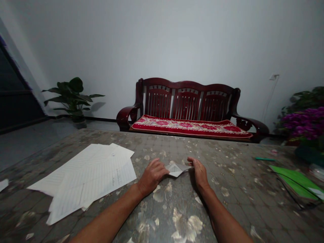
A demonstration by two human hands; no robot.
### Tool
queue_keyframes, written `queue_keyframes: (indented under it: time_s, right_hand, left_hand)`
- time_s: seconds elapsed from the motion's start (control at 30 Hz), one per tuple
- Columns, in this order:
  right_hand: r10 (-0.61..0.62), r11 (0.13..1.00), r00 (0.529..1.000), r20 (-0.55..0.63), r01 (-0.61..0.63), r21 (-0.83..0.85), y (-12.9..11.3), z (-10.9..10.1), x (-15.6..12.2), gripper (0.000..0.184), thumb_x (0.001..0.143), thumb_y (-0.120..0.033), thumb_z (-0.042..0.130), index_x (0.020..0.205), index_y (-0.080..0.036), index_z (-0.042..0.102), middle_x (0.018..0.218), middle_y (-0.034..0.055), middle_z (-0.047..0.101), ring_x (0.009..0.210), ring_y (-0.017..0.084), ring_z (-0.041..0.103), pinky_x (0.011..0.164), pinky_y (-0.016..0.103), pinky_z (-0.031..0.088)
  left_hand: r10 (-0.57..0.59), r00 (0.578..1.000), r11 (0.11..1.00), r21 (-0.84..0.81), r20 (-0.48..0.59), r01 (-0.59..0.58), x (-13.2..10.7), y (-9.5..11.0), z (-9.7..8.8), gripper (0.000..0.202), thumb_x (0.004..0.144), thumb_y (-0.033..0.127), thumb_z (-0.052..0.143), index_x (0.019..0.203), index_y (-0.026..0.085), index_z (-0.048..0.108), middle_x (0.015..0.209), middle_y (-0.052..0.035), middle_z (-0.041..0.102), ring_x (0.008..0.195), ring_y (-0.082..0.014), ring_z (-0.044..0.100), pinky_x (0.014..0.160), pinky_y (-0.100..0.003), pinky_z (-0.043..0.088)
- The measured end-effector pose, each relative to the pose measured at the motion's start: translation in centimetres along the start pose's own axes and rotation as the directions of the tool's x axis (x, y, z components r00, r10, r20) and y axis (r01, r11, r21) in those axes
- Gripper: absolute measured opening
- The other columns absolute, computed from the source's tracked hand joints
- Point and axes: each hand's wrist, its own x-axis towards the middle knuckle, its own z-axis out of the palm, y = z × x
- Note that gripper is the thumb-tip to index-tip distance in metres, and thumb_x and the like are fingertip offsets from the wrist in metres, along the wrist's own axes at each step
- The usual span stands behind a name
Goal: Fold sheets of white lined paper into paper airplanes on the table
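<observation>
A small piece of folded paper (174, 170), whitish with a raised, creased middle, lies between my two hands just above the table. My left hand (153, 174) has its fingers bent and closed on the paper's left end. At the other side, my right hand (199, 172) curls its fingers and thumb around the narrow right tip, which they partly hide. To the left of my left hand, several lined sheets of paper (93, 179) are spread in an overlapping pile, some with handwriting.
A patterned cloth (225, 209) covers the table. On the right are a green pen (264, 159), a green notebook (295, 180) and dark-framed glasses (288, 191). Purple flowers (303, 123) stand at the far right. Beyond the table is a wooden bench (186, 101); a potted plant (76, 96) stands left.
</observation>
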Motion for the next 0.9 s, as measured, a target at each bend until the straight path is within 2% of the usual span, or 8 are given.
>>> queue_keyframes:
  time_s: [0.13,0.23,0.37,0.43,0.57,0.67,0.8,0.9]
  right_hand:
    - [0.06,0.996,0.996,0.061,-0.063,0.058,-0.4,0.0,0.1,0.057,0.083,-0.065,0.047,0.104,-0.018,0.072,0.11,0.012,0.071,0.092,0.026,0.066,0.078,0.037,0.053]
    - [0.067,0.992,0.981,0.183,-0.085,0.09,-1.3,0.2,0.0,0.052,0.079,-0.061,0.057,0.104,-0.018,0.072,0.107,0.0112,0.072,0.092,0.027,0.066,0.079,0.038,0.052]
    - [0.028,0.992,0.911,0.412,-0.075,0.098,-2.4,0.5,-0.3,0.047,0.074,-0.049,0.066,0.109,-0.017,0.072,0.103,0.0088,0.074,0.092,0.026,0.067,0.084,0.038,0.051]
    - [0.025,0.994,0.878,0.478,-0.075,0.086,-2.7,0.8,-0.4,0.044,0.073,-0.044,0.069,0.107,-0.017,0.073,0.103,0.0085,0.074,0.093,0.026,0.067,0.087,0.038,0.05]
    - [0.063,0.988,0.869,0.492,-0.125,0.095,-2.8,1.1,-0.4,0.035,0.072,-0.037,0.065,0.098,-0.017,0.076,0.098,0.0078,0.075,0.091,0.025,0.067,0.086,0.037,0.048]
    - [0.088,0.983,0.874,0.478,-0.153,0.1,-2.7,1.3,-0.3,0.033,0.073,-0.037,0.062,0.093,-0.017,0.077,0.089,0.0066,0.075,0.083,0.024,0.067,0.081,0.034,0.049]
    - [0.099,0.988,0.89,0.445,-0.141,0.062,-2.1,1.6,-0.1,0.035,0.071,-0.041,0.06,0.085,-0.015,0.078,0.08,0.0064,0.074,0.074,0.022,0.065,0.073,0.031,0.048]
    - [0.131,0.991,0.91,0.394,-0.108,-0.081,-1.4,1.8,0.1,0.037,0.073,-0.041,0.054,0.082,-0.014,0.078,0.076,0.0057,0.074,0.07,0.02,0.064,0.065,0.027,0.045]
  left_hand:
    - [-0.02,1.0,1.0,0.008,-0.016,0.02,0.3,-0.3,0.2,0.024,0.097,0.02,0.046,0.098,0.026,0.07,0.088,-0.0029,0.07,0.101,-0.0196,0.06,0.112,-0.047,0.033]
    - [-0.055,0.998,0.998,0.014,-0.02,0.055,0.4,-0.4,0.3,0.024,0.095,0.016,0.047,0.099,0.026,0.069,0.09,-0.0024,0.07,0.101,-0.0195,0.06,0.113,-0.047,0.031]
    - [-0.074,0.997,0.997,0.033,-0.015,0.074,0.6,0.1,0.0,0.025,0.093,0.014,0.049,0.106,0.026,0.067,0.092,-0.0021,0.069,0.102,-0.0198,0.058,0.116,-0.048,0.025]
    - [-0.086,0.996,0.995,0.052,0.004,0.085,0.8,0.5,-0.1,0.026,0.092,0.017,0.051,0.111,0.026,0.065,0.094,-0.0023,0.068,0.103,-0.0206,0.057,0.118,-0.05,0.02]
    - [-0.11,0.993,0.991,0.082,0.047,0.105,1.4,1.5,-0.1,0.027,0.088,0.027,0.061,0.115,0.026,0.063,0.097,-0.0029,0.065,0.104,-0.0228,0.056,0.12,-0.052,0.013]
    - [-0.145,0.988,0.985,0.1,0.052,0.14,1.7,1.8,0.3,0.026,0.087,0.027,0.063,0.113,0.026,0.064,0.095,-0.0022,0.063,0.103,-0.0228,0.055,0.12,-0.052,0.011]
    - [-0.169,0.985,0.981,0.104,0.02,0.166,1.6,1.6,1.0,0.015,0.086,0.023,0.065,0.1,0.027,0.067,0.092,-0.0004,0.062,0.101,-0.0222,0.055,0.119,-0.055,0.01]
    - [-0.149,0.989,0.984,0.101,-0.005,0.148,1.5,1.2,1.2,0.009,0.083,0.02,0.069,0.089,0.026,0.068,0.091,0.0008,0.062,0.099,-0.0214,0.054,0.118,-0.058,0.008]
